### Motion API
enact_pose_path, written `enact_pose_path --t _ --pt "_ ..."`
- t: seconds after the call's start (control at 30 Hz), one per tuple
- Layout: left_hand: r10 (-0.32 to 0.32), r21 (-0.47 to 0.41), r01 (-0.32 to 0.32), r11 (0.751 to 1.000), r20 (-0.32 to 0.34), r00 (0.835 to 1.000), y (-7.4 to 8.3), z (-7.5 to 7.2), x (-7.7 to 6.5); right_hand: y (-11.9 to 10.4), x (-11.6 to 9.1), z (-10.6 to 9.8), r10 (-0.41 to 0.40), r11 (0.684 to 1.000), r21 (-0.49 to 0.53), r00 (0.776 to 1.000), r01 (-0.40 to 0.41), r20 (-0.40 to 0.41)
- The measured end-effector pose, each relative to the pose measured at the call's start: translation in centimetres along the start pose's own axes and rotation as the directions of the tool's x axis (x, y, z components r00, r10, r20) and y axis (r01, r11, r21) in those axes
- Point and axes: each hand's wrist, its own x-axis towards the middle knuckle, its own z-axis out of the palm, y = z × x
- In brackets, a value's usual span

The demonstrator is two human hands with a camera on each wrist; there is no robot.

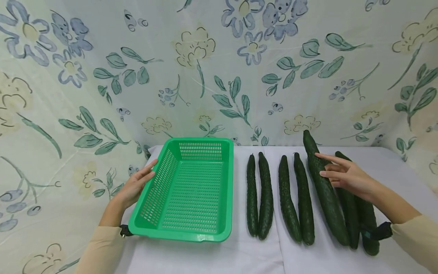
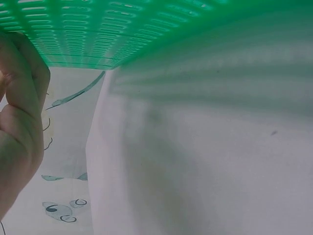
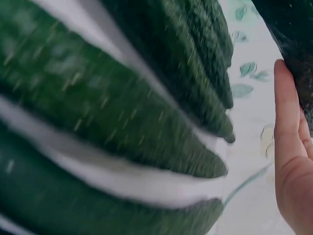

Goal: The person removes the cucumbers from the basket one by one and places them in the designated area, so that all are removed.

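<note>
My left hand (image 1: 134, 186) is at the left rim of an open green plastic basket (image 1: 227, 190), its thumb at the rim and other fingers by the outer side. The left wrist view shows those fingers (image 2: 27, 73) bent against the slotted wall (image 2: 88, 29). With fingertips and thumb, my right hand (image 1: 349, 177) holds a thick dark green cucumber (image 1: 325, 186), which slants over the white cloth. Beneath that hand and forearm lie two more cucumbers, one (image 1: 347, 205) beside the other (image 1: 367, 224), both partly hidden. In the right wrist view the held cucumber (image 3: 288, 39) fills the upper right corner.
Between basket and right hand, two pairs of cucumbers lie lengthwise, a left pair (image 1: 265, 198) and a right pair (image 1: 304, 201). White cloth (image 1: 253, 255) covers the table. A flowered curtain (image 1: 219, 76) hangs close behind and along the left side.
</note>
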Motion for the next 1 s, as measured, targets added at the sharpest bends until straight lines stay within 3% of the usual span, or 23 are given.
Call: enact_pose_path --t 0.37,0.7,1.0 --pt "-0.022 0.022 0.023 1.000 -0.032 0.999 0.1 0.1 -0.1 1.7 -2.5 -4.0 0.099 0.978 -0.184 0.995 -0.094 0.018" --pt "-0.017 -0.017 0.017 1.000 -0.026 1.000 0.3 0.0 -0.2 4.3 -4.5 -8.2 0.155 0.955 -0.247 0.987 -0.162 -0.049" --pt "-0.024 -0.026 0.024 0.999 -0.021 0.999 0.1 0.0 -0.1 6.3 -5.8 -10.0 0.207 0.934 -0.280 0.974 -0.224 -0.087"
